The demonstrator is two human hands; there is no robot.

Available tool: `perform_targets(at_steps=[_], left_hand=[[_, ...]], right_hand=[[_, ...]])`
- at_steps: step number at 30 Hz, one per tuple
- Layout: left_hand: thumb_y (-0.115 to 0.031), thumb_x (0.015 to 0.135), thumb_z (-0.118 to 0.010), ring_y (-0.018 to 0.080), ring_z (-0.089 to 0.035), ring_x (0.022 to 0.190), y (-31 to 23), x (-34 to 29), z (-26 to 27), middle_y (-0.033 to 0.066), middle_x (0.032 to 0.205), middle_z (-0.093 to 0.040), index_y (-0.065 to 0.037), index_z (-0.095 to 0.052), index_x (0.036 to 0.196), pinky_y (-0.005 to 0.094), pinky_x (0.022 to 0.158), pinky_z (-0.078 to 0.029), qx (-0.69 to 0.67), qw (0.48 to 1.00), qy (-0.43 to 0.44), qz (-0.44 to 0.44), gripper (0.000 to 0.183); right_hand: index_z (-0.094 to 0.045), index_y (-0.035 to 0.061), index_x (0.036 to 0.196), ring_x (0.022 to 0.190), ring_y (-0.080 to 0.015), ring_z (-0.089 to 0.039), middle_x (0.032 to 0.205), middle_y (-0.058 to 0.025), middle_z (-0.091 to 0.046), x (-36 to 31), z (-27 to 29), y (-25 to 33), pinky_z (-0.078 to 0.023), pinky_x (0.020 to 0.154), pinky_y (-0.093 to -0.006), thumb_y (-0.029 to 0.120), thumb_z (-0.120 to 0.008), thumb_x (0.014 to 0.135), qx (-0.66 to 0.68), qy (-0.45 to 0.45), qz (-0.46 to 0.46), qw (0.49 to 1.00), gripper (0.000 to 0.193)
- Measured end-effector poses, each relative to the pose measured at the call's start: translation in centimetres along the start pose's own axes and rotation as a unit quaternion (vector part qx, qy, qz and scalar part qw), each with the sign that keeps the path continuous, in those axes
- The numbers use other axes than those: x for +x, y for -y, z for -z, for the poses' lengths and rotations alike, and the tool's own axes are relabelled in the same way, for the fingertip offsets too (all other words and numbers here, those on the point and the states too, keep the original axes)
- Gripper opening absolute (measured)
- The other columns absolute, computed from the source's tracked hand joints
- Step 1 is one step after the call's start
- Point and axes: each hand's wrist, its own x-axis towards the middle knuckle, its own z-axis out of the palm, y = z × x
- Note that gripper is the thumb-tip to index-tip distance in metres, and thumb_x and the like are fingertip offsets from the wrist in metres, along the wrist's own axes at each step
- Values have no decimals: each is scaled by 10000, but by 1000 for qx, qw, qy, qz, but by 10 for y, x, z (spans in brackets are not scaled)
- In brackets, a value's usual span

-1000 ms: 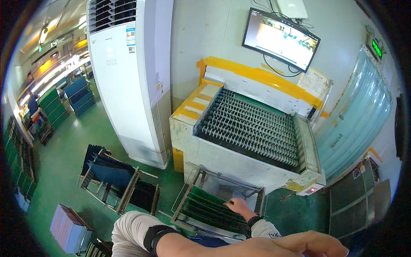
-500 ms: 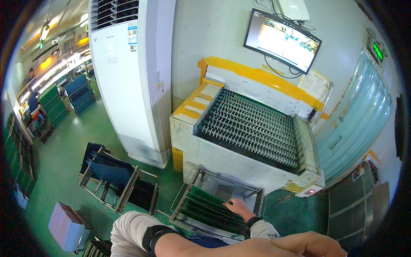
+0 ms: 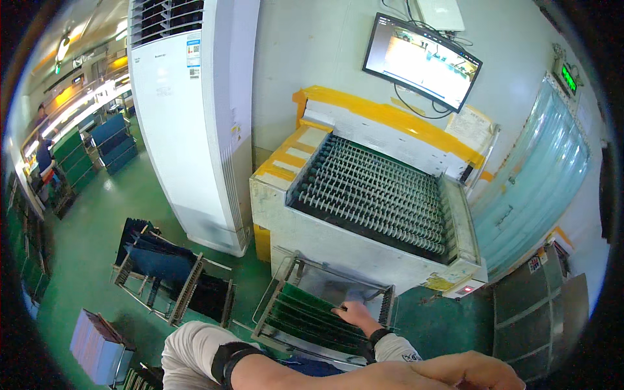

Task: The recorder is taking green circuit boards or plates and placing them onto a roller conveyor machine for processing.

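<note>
Below the machine's front, a metal rack (image 3: 296, 257) holds a row of thin green boards (image 3: 305, 312) standing on edge. My right hand (image 3: 355, 313) reaches over the rack from the right, its fingers closed on the top edge of a green board near the row's right end. A black band circles that wrist. My left forearm crosses close over the bottom of the view, and my left hand (image 3: 471, 372) is at the lower right, above the right sleeve. Its fingers are bent and mostly hidden, so what they hold, if anything, cannot be made out.
Behind the rack stands a machine with a bed of rollers (image 3: 370, 195). A tall white air conditioner (image 3: 188, 130) is left of it. Another rack with dark boards (image 3: 159, 263) and a stack of pale panels (image 3: 97, 348) stand at left. A strip curtain (image 3: 533, 162) hangs at right.
The whole view has shifted slightly, with the surroundings a little further left. My right hand stays at the top edge of the green boards; the left arm keeps its place across the front.
</note>
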Motion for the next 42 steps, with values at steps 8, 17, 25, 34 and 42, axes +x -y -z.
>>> perform_targets(at_steps=[8, 17, 25, 34, 42], left_hand=[[-311, 967, -646, 282, -569, 1113, 5, -1, -11, 268, 1359, -527, 8, -691, 1000, 394, 943, -467, -34, 997, -63, -24, 324], [-326, 943, -679, 278, -568, 1099, -6, 3, -2, 268, 1382, -510, 12, -698, 1009, 414, 956, -456, -28, 999, -23, 10, 345], [-315, 896, -746, 263, -569, 1075, -1, -3, 2, 282, 1400, -501, 23, -719, 1040, 419, 948, -455, -25, 999, -11, 23, 369], [-339, 899, -740, 260, -569, 1040, 0, 2, -16, 266, 1350, -534, 39, -712, 1022, 387, 915, -464, -78, 993, -92, 3, 399], [-330, 912, -723, 261, -564, 1057, -2, 1, -8, 256, 1337, -540, 33, -704, 1001, 382, 911, -467, -26, 999, -43, 16, 374]], right_hand=[[-753, 101, 995, 850, -387, -678, 864, -183, -713, -1, 5, 6, -513, 734, -465, 638, -674, 835, 2, 16, -27, 999, 566], [-759, 120, 1015, 874, -383, -681, 875, -184, -715, -2, 9, 7, -516, 754, -460, 624, -676, 835, 13, 15, -21, 1000, 542], [-749, 93, 1014, 846, -395, -684, 862, -187, -715, -3, 1, 0, -514, 737, -480, 615, -658, 850, -10, -24, -2, 1000, 554], [-739, 63, 975, 840, -405, -677, 850, -197, -708, -5, 11, 11, -513, 731, -473, 612, -657, 856, 18, 20, -20, 999, 568], [-737, 73, 1024, 911, -420, -675, 932, -224, -712, -3, 10, 8, -521, 787, -495, 596, -661, 852, 14, 29, -22, 999, 556]])
